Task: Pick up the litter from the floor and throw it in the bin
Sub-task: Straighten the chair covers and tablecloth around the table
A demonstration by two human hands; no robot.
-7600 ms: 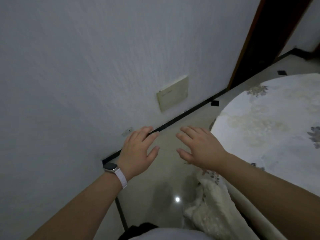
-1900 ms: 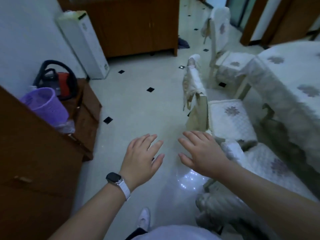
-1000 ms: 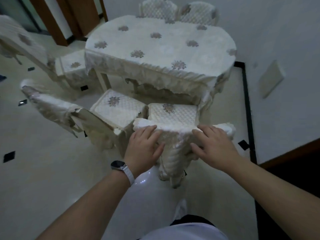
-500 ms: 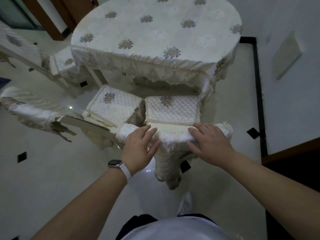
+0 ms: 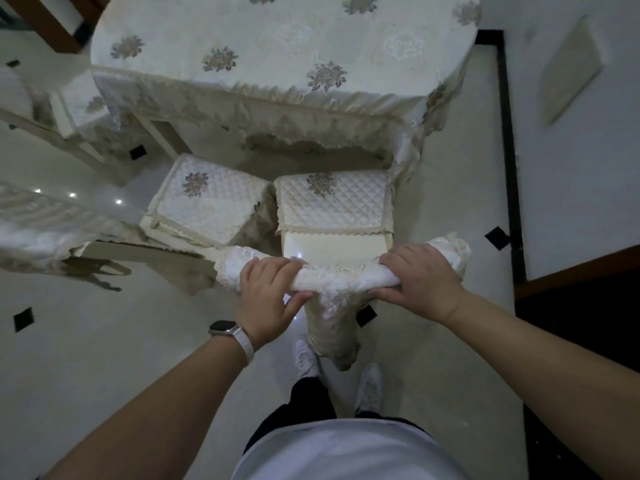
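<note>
Below me, at the near edge of the dining set, I have both hands on the cloth-covered top rail of a chair. My left hand wraps the rail near its left end, fingers curled over the top and thumb pressed in from the near side. My right hand clasps it toward the right end the same way, thumb reaching under the fabric. A watch with a pale strap sits on my left wrist.

That chair's quilted seat cushion lies just beyond the rail, tucked partly under the table, which wears a cream cloth with flower motifs. A second chair's cushion sits beside it to the left.

My white shoes stand on the pale tiled floor just behind the chair back. I can make out no litter on the floor, and no bin shows from this view.
</note>
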